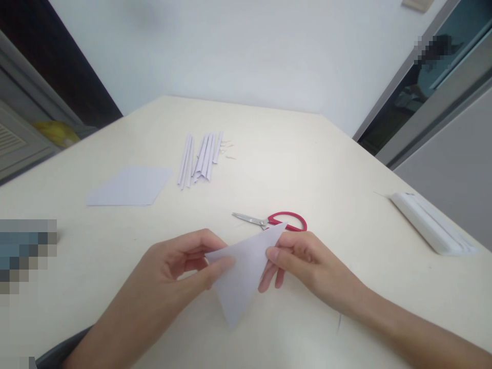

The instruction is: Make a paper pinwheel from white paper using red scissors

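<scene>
A piece of white paper, triangular in outline with one corner pointing down, is held up between both hands above the table. My left hand pinches its left corner, thumb on the near face. At the right edge, my right hand grips the paper between thumb and fingers. Just behind the paper lies a pair of scissors with red handles, its blades pointing left. Part of the lower handle is hidden by the paper and my right hand.
White paper tubes lie grouped toward the back, with small scraps beside them. Flat white sheets rest at the left. A white packet lies by the table's right edge. A person shows in the reflective panel at upper right.
</scene>
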Demonstrator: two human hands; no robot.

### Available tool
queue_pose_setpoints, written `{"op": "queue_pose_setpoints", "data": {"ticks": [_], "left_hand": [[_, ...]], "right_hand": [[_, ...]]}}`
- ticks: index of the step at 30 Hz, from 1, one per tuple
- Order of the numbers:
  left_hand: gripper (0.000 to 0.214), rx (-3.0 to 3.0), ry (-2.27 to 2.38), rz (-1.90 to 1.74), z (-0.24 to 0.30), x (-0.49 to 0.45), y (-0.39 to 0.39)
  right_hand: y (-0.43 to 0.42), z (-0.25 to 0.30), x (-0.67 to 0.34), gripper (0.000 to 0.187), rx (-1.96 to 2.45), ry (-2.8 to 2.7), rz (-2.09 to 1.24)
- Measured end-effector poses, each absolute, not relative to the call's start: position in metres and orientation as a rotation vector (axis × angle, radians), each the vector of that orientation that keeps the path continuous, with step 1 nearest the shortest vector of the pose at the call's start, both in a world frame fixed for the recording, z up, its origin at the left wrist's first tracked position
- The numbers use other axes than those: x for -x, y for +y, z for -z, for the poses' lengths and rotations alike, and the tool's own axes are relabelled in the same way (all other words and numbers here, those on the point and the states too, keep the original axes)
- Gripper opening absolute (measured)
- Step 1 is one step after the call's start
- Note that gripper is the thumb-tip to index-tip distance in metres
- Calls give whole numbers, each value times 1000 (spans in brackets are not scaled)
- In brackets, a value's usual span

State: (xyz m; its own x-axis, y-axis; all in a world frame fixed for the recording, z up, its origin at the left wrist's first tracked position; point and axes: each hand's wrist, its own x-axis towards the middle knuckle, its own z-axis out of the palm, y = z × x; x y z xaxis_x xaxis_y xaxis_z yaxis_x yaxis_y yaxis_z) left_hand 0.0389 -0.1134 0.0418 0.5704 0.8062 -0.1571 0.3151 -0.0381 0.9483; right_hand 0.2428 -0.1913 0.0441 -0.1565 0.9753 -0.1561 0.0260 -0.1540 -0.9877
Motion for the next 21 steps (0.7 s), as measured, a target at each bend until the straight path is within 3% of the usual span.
{"op": "queue_pose_setpoints", "data": {"ticks": [4, 13, 21], "left_hand": [[13, -1720, 1004, -536, -46, -40, -117], [21, -1656, 1051, -585, -45, -37, -113], [19, -1782, 1072, -646, -49, -37, -116]], "right_hand": [[-189, -45, -245, 17, 1291, -1263, -1358], [-189, -47, -249, 28, 1360, -1230, -1289], [-186, -46, -253, 10, 1396, -1191, -1188]]}}
